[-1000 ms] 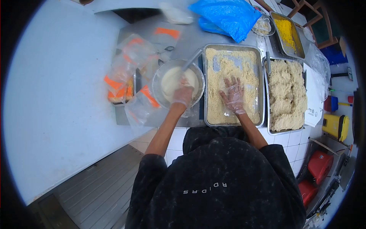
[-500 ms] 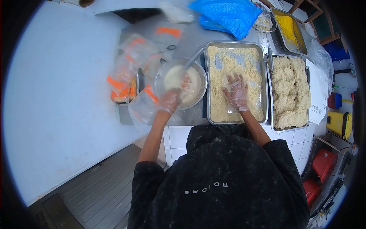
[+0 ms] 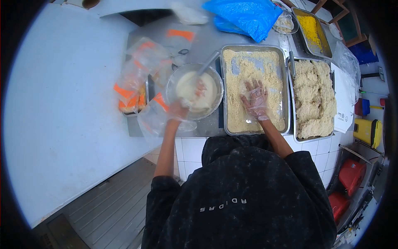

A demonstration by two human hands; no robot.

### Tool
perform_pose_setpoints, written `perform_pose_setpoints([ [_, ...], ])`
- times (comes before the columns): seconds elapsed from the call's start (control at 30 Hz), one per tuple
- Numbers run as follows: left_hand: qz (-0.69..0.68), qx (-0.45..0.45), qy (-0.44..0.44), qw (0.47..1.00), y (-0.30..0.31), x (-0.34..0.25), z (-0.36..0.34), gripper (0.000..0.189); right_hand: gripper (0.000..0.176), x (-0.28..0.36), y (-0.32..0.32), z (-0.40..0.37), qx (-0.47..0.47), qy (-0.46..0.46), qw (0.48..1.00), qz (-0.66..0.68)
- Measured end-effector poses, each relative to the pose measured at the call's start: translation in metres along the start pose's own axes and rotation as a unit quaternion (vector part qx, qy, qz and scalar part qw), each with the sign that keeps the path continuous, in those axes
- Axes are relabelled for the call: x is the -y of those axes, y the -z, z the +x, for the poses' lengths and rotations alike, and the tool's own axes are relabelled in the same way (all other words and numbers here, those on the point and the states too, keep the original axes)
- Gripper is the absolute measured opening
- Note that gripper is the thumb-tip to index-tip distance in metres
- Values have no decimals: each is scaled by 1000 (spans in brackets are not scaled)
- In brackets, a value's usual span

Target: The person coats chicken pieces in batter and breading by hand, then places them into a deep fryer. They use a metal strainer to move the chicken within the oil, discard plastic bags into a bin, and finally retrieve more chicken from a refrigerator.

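My left hand (image 3: 179,110), in a clear plastic glove, reaches over the near-left rim of a round bowl (image 3: 220,97) of pale, creamy batter (image 3: 205,101). Motion smears its fingers, and I cannot tell whether it holds anything. Something pinkish shows at the batter's surface, and a grey handle (image 3: 208,63) leans out over the bowl's rim. Flat on the crumbs in a metal tray (image 3: 287,103) lies my right hand (image 3: 257,101), also gloved, fingers spread. Pale breadcrumbs (image 3: 238,118) cover much of this tray, with bare metal showing near its far end.
Right of the crumb tray, a second tray holds crumb-coated pieces (image 3: 314,99). Behind it stands a tray of yellow crumbs (image 3: 310,31). A blue plastic bag (image 3: 248,18) lies at the back. Orange-marked clear bags (image 3: 145,56) and a small container (image 3: 132,106) sit left of the bowl.
My left hand has drawn back slightly toward the bowl's near-left rim, still blurred. My right hand stays spread on the crumbs. The whole view has shifted a little.
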State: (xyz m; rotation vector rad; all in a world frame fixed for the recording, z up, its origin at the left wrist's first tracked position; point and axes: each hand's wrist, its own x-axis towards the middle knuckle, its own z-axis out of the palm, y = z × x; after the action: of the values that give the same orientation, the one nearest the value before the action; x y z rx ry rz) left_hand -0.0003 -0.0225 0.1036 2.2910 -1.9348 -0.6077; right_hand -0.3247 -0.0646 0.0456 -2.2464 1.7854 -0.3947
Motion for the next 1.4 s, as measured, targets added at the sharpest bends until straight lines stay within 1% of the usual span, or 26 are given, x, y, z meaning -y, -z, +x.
perform_pose_setpoints([
  [0.03, 67, 18, 45, 997, -7, -2, 1, 37, 63, 1, 0, -1, 3, 1, 1000, -1],
  [0.07, 68, 51, 77, 993, -13, -3, 3, 37, 63, 1, 1, 0, 4, 2, 1000, -2],
  [0.13, 69, 118, 139, 981, 2, -30, 3, 36, 64, 0, 1, 1, 5, 5, 1000, -6],
  [0.23, 117, 108, 129, 979, -9, -36, 7, 33, 66, 4, 2, 1, 15, 10, 1000, -12],
  [0.3, 128, 94, 143, 977, -12, -48, 6, 32, 68, 9, 6, 1, 25, 10, 999, -21],
  [0.4, 132, 96, 141, 976, -11, -56, 10, 30, 71, 21, 10, -3, 40, 75, 996, -28],
  [0.5, 102, 94, 130, 982, -11, -54, 10, 30, 72, 38, 5, -15, 116, 166, 979, -30],
  [0.53, 87, 89, 127, 984, -11, -54, 11, 30, 69, 37, -3, -22, 105, 165, 981, -10],
  [0.63, 73, 72, 148, 984, -24, -53, 13, 31, 64, 29, -2, -23, 136, 194, 969, -75],
  [0.73, 57, 36, 126, 990, -23, -51, 4, 31, 61, 20, 19, -14, 143, 161, 968, -130],
  [0.83, 26, -2, 110, 994, -18, -43, -1, 31, 61, 5, 20, -5, 105, 94, 973, -185],
  [0.87, 8, -50, 70, 996, -16, -39, -4, 32, 61, 2, 21, -1, 100, 69, 974, -189],
  [0.93, -27, -146, -11, 989, -1, -39, -12, 36, 63, -11, 10, 14, -6, 91, 988, -128],
  [0.97, -36, -138, -21, 990, 7, -39, -12, 37, 65, -17, 3, 21, -60, 102, 988, -97],
  [1.0, -45, -130, -33, 990, 15, -38, -12, 38, 69, -14, 8, 29, 16, 67, 991, -113],
  [1.03, -54, -121, -44, 990, 22, -38, -12, 39, 69, -10, 5, 33, 25, 67, 993, -97],
  [1.1, -61, -181, -139, 972, 34, -37, -18, 34, 71, 0, 1, 39, 39, 65, 995, -65],
  [1.13, -65, -210, -187, 958, 37, -37, -21, 32, 71, 7, 0, 38, 46, 85, 993, -62],
  [1.2, -52, -129, -154, 978, 33, -37, -27, 29, 72, 20, 1, 25, 65, 127, 988, -55],
  [1.23, -46, -91, -135, 986, 30, -36, -29, 28, 70, 21, 1, 18, 89, 131, 986, -56],
  [1.3, -13, -25, -137, 990, 0, -23, -28, 27, 68, 24, -2, 2, 140, 141, 978, -56],
  [1.33, 3, 7, -138, 990, -5, -23, -27, 27, 66, 23, -1, -4, 131, 150, 979, -43],
  [1.4, 41, 40, -110, 992, -4, -27, -25, 29, 65, 20, 6, -11, 142, 139, 976, -89],
])
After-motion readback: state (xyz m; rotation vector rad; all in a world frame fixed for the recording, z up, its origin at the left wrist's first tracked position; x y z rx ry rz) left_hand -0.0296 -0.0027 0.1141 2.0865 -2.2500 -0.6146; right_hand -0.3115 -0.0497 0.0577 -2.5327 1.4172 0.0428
